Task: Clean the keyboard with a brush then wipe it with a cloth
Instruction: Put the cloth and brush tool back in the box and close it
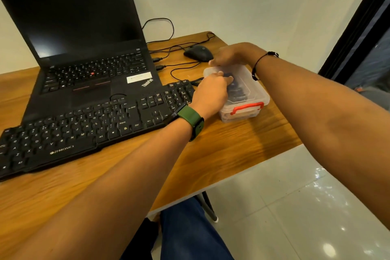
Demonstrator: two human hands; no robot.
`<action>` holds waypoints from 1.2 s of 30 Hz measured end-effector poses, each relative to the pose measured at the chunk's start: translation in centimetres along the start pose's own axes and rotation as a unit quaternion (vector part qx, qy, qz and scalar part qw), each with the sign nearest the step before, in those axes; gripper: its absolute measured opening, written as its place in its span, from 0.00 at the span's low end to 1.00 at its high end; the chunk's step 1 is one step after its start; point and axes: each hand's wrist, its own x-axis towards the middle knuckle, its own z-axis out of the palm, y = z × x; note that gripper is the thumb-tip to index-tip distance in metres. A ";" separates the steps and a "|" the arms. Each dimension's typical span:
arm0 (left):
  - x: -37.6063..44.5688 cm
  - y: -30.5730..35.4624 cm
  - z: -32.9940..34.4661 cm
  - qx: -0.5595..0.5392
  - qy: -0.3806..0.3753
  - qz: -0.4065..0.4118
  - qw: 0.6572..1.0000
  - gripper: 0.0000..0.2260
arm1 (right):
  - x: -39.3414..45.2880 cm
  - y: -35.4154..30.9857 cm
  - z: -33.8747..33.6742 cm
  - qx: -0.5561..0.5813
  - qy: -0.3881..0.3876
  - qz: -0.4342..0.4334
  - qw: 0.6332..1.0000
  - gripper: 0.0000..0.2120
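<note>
A black external keyboard (pixel 84 124) lies across the wooden table (pixel 221 154), in front of the laptop. To its right stands a clear plastic box (pixel 256 96) with a red latch (pixel 247 108). Something dark blue (pixel 238 93) shows through the lid; I cannot tell what it is. My left hand (pixel 211 93), with a green watch on its wrist, rests on the near left part of the lid, fingers curled over it. My right hand (pixel 232 55) grips the box's far end from above. No brush or cloth is plainly visible.
An open black laptop (pixel 84 27) with a dark screen stands behind the keyboard. A black mouse (pixel 198 53) and loose cables (pixel 181 67) lie just beyond the box. The table's right edge runs close beside the box, with a tiled floor (pixel 295 207) below.
</note>
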 end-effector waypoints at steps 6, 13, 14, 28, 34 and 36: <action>-0.2 0.2 -0.3 0.007 0.001 -0.008 1.000 0.20 | 0.9 0.0 0.2 0.037 0.034 -0.021 0.999 0.12; -0.4 0.4 -0.3 -0.006 -0.004 -0.013 1.000 0.21 | 0.7 -0.7 0.4 0.000 -0.018 0.019 1.000 0.26; -0.4 0.4 -0.3 -0.008 -0.003 -0.013 1.000 0.21 | 0.9 -0.7 0.5 0.008 -0.024 0.020 0.999 0.26; -0.5 0.5 -0.3 -0.023 0.010 -0.027 0.999 0.20 | -1.2 0.3 -2.0 0.143 0.069 -0.040 0.986 0.09; -0.5 0.4 0.5 -0.039 0.045 -0.016 0.998 0.20 | -2.9 0.8 0.6 0.066 0.095 -0.087 0.989 0.17; -0.4 0.3 0.6 -0.046 0.055 -0.014 0.997 0.20 | -2.9 0.8 1.1 0.054 0.100 -0.095 0.989 0.18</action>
